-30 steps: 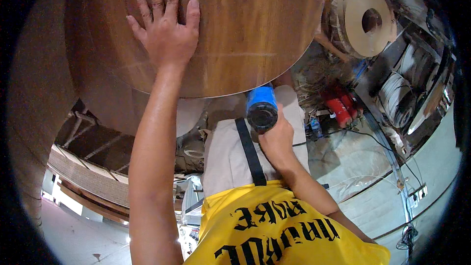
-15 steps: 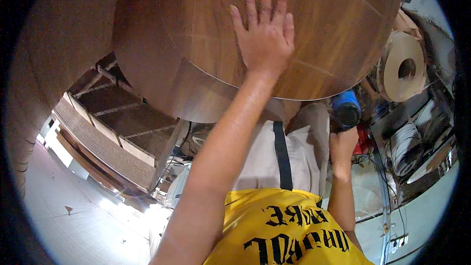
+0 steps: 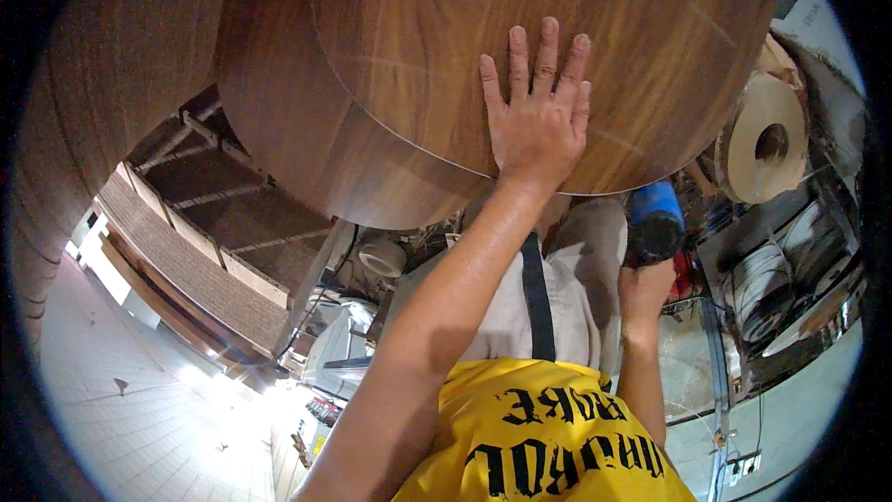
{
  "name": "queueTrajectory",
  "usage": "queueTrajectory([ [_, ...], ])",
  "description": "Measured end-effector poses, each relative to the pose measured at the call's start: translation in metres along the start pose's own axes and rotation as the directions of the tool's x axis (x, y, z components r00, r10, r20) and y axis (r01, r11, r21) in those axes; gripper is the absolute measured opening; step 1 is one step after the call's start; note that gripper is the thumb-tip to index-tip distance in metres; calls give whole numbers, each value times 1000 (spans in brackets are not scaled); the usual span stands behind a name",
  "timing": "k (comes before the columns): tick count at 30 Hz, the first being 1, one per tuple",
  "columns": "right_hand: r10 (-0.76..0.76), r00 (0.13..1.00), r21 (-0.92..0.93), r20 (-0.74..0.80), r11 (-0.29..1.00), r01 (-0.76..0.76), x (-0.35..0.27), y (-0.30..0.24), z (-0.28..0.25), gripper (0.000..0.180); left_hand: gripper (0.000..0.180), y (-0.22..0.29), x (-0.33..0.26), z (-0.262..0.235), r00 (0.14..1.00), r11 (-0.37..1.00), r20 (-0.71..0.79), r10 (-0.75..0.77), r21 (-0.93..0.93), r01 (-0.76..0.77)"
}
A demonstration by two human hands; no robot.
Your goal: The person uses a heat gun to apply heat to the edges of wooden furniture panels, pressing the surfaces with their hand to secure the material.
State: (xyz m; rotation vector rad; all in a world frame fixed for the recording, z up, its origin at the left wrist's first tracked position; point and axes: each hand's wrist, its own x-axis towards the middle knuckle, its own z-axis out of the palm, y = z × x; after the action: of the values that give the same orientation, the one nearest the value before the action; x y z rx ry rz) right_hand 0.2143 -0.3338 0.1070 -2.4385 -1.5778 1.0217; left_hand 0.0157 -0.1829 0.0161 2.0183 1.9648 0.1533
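My left hand [image 3: 541,121] lies flat with fingers spread on a round-edged wood-grain board [image 3: 418,46], close to its near rim. Under that board is a second brown curved panel [image 3: 372,172], whose edge shows to the left. At the right, just below the board's rim, my right hand [image 3: 645,293] is wrapped round a blue and black power tool [image 3: 657,218] with a cylindrical body. Its working end is hidden beside the board, so I cannot tell its exact kind or whether it touches the edge.
A large roll of beige edge-banding strip [image 3: 767,139] stands at the right, with white coiled material [image 3: 767,284] on a rack below. Stacked boards [image 3: 200,251] fill the left. A brown wood-grain surface [image 3: 111,56] rises at far left. Cables hang lower right [image 3: 760,428].
My left hand has slid nearer to me and slightly right along the board, staying flat. My right hand keeps its grip on the power tool, almost unmoved. The view has shifted slightly.
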Motion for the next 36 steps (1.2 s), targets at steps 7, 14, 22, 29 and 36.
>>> queueTrajectory([
  [7,264,940,3,215,963,-271,-27,-43,16,60,60,-2,-1,-1,1000,999,-12,16,42,-16],
  [14,43,981,-52,189,998,-34,-29,-22,18,70,59,2,0,-3,1000,999,3,17,36,-17],
  [22,20,999,-48,31,999,-19,10,22,-1,53,57,0,0,-2,1000,998,-1,28,47,-28],
  [29,132,991,-108,33,986,-128,34,42,-12,33,57,-3,-1,0,999,998,-18,40,55,-39],
  [36,231,973,99,-19,969,-228,17,9,3,25,56,-3,-2,-2,999,995,-9,43,85,-42],
])
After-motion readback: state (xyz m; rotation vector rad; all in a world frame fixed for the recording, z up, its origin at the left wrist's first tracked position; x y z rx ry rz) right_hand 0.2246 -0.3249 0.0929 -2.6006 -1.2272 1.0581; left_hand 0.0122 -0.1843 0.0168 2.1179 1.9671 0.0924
